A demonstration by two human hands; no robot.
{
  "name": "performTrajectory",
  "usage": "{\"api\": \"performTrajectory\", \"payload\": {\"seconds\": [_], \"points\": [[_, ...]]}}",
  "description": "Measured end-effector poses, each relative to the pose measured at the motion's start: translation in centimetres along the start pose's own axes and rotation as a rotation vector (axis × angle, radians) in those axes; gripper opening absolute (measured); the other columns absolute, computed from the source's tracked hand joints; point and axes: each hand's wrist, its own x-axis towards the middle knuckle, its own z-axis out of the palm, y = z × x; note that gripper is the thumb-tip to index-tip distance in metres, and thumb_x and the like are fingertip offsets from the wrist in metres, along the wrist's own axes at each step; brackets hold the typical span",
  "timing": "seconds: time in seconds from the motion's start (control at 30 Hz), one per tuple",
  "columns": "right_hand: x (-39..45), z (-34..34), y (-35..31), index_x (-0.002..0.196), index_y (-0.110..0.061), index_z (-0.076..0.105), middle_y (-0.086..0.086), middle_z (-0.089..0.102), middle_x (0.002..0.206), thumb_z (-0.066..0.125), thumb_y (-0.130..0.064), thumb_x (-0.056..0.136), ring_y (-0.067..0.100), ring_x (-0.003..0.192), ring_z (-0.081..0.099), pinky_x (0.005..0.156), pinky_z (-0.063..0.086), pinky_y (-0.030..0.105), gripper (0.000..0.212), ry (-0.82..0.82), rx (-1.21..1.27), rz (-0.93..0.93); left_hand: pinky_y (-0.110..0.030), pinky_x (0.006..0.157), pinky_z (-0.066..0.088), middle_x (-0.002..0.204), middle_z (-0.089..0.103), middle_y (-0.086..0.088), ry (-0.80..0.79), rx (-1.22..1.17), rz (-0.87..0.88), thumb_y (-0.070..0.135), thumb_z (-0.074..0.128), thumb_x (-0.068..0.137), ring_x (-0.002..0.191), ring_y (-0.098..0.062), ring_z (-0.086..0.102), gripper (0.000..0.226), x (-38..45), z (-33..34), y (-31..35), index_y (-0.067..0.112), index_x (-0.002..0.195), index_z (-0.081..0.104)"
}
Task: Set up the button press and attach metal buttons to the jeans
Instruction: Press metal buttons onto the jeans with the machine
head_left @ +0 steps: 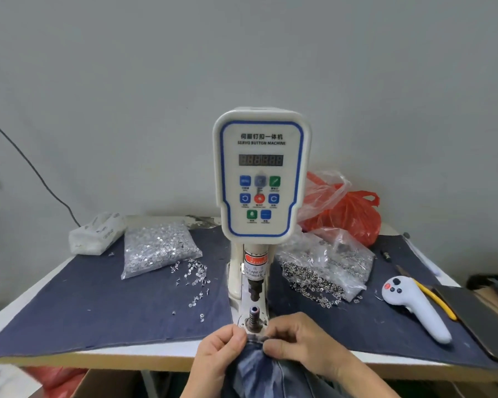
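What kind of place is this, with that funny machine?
Probably a small clothing workshop. A servo button machine stands on a cloth-covered table, bags of metal button parts lie beside it, and two hands hold jeans at its base.

Jeans (270, 372) cut off below; panel button labels (260, 205) too small

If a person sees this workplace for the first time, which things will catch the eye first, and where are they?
First the white servo button machine, upright in the middle of the table, with its blue-edged control panel facing the camera. Just below it, the left hand and the right hand pinch the edge of the jeans in front of the lower die. Behind the machine on the right, a red plastic bag stands out.
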Motion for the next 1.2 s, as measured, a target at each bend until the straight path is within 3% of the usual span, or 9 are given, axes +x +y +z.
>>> {"api": "performTrajectory", "payload": {"seconds": [0.13,0.27,0.33,0.43,0.63,0.77,0.93,1.07,1.2], "points": [[0.1,0.3,-0.1,0.077,-0.002,0.069,-0.002,0.06,0.069,0.066,-0.007,0.084,0.007,0.068,0.049,0.067,0.037,0.021,0.009,0.168,0.015,-0.05,-0.021,0.061,0.047,0.068,0.06,-0.009,0.041,0.128,0.069,0.018,0.078,0.072,0.067,-0.014,0.055,0.016,0.8,-0.1,-0.2,0.012,0.063,0.067],[-0.9,0.2,-0.3,0.071,-0.015,0.068,-0.005,0.061,0.066,0.066,-0.004,0.084,0.002,0.064,0.051,0.065,0.039,0.014,0.017,0.207,0.065,-0.086,-0.026,0.078,0.055,0.095,0.072,-0.013,0.061,0.207,0.037,0.033,0.061,0.079,0.089,-0.021,0.066,0.031,0.3,1.1,-0.6,0.006,0.087,0.074],[-1.7,0.3,0.1,0.069,-0.013,0.067,-0.004,0.058,0.063,0.066,-0.003,0.084,0.001,0.061,0.048,0.062,0.037,0.015,0.018,0.213,0.061,-0.085,-0.026,0.077,0.056,0.101,0.072,-0.014,0.051,0.186,-0.011,0.034,0.058,0.082,0.095,-0.022,0.069,0.032,-0.8,2.0,-0.9,0.01,0.092,0.076],[-2.7,-0.1,0.6,0.074,-0.003,0.068,-0.002,0.057,0.063,0.064,-0.002,0.085,-0.001,0.059,0.048,0.061,0.038,0.014,0.012,0.199,0.064,-0.084,-0.024,0.073,0.056,0.1,0.073,-0.013,0.146,0.153,-0.001,0.034,0.059,0.079,0.093,-0.021,0.07,0.031,-2.2,3.7,-1.5,0.012,0.088,0.078],[-3.5,-0.5,0.5,0.065,-0.018,0.067,-0.014,0.062,0.056,0.065,0.0,0.084,-0.006,0.056,0.052,0.062,0.04,0.008,0.026,0.173,0.118,-0.092,-0.03,0.08,0.056,0.094,0.073,-0.013,0.229,0.168,0.03,0.031,0.06,0.081,0.085,-0.023,0.068,0.029,-3.2,5.5,-1.2,0.005,0.091,0.069],[-3.8,1.0,0.9,0.067,-0.02,0.07,-0.011,0.066,0.064,0.068,-0.004,0.083,0.0,0.064,0.056,0.07,0.043,0.015,0.023,0.175,0.142,-0.062,-0.036,0.087,0.052,0.1,0.072,-0.015,0.253,0.192,0.018,0.035,0.061,0.081,0.091,-0.026,0.067,0.034,-5.0,4.7,-1.7,0.006,0.094,0.07],[-4.2,2.8,1.8,0.064,-0.025,0.073,-0.009,0.068,0.067,0.068,-0.007,0.083,0.004,0.067,0.059,0.071,0.046,0.017,0.027,0.122,0.119,-0.064,-0.03,0.072,0.055,0.089,0.071,-0.017,0.267,0.224,-0.009,0.04,0.067,0.076,0.078,-0.025,0.066,0.048,-7.2,2.7,-2.2,-0.005,0.092,0.068],[-4.5,3.4,1.8,0.072,-0.016,0.072,-0.009,0.066,0.067,0.065,-0.006,0.085,0.002,0.065,0.056,0.068,0.044,0.013,0.018,0.121,0.114,-0.059,-0.03,0.069,0.055,0.087,0.07,-0.02,0.212,0.231,-0.024,0.037,0.069,0.073,0.075,-0.026,0.065,0.038,-7.3,2.1,-1.8,0.001,0.085,0.071],[-4.7,2.4,2.1,0.071,-0.02,0.069,-0.009,0.064,0.068,0.065,-0.005,0.086,0.004,0.067,0.054,0.071,0.042,0.018,0.022,0.084,0.083,-0.01,-0.03,0.065,0.054,0.087,0.071,-0.021,0.204,0.22,-0.004,0.038,0.069,0.072,0.075,-0.026,0.065,0.033,-7.2,2.5,-2.4,0.006,0.08,0.073]]}}
